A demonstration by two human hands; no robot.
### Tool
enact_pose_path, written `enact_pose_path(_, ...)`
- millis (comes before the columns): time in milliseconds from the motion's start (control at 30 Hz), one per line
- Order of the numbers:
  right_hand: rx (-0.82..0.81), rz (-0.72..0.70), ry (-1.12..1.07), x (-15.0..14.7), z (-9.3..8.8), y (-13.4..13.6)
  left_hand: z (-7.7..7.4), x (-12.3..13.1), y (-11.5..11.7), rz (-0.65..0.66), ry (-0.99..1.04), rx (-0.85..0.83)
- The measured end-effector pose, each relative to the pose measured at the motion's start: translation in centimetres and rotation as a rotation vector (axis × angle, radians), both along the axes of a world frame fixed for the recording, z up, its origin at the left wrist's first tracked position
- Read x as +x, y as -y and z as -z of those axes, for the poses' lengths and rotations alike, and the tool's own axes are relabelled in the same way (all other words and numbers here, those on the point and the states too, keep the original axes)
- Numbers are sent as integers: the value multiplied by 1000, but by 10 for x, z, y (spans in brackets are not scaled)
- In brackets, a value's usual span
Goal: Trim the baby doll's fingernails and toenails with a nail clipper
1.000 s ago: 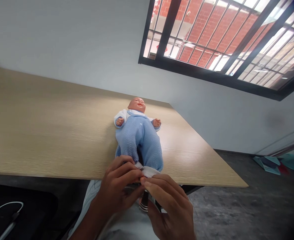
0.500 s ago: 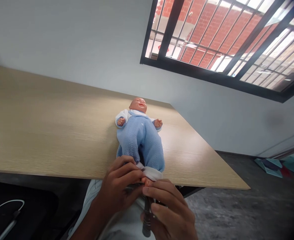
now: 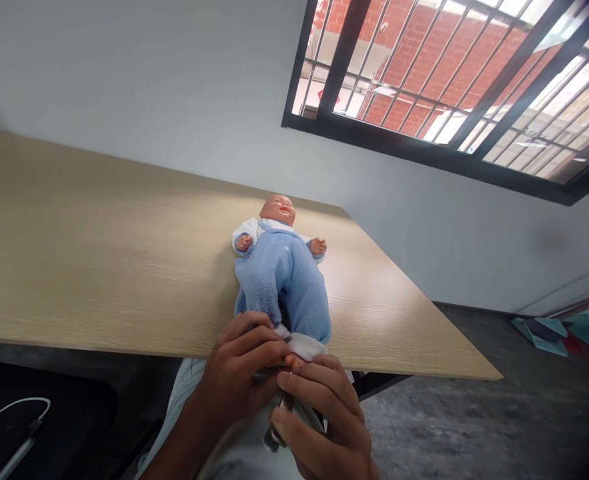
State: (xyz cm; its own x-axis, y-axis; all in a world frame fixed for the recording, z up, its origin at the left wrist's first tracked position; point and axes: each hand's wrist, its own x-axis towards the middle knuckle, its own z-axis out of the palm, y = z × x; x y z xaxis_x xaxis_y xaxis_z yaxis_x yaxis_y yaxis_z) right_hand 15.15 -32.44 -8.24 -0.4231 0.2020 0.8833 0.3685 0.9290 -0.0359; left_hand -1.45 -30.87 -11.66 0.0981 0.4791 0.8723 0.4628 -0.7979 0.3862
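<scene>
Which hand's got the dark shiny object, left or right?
The right hand: the dark shiny object is between its thumb and fingers, one end poking out. The left hand is at the doll's feet instead.

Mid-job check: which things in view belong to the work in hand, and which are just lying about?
In use:
- doll, on its back on the table
- small shiny tool, partly hidden in the right hand
- left hand, at the doll's feet

Just lying about, apparently:
- white cable, lower left
- teal items on the floor, right
</scene>
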Motion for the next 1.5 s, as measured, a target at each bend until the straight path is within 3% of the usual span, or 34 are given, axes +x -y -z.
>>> enact_pose_path(367,-19,-18,-26,-5,1,-4,-2,1,1,-19,15,6)
enact_pose_path(633,-443,-290,-460,-5,11,-14,0,-1,1,-5,1,-17)
enact_pose_path(867,-460,-247,-381,-6,11,-14,2,0,-1,16,26,-21)
enact_pose_path(1067,-479,-220,-280,-5,2,-15,1,-1,-1,18,24,-11)
enact_pose_path(1267,-599,-167,-199,-5,-9,-14,2,-1,0,46,33,-37)
enact_pose_path(1500,-596,-134,-93,-7,-21,-15,5,-2,0,65,43,-49)
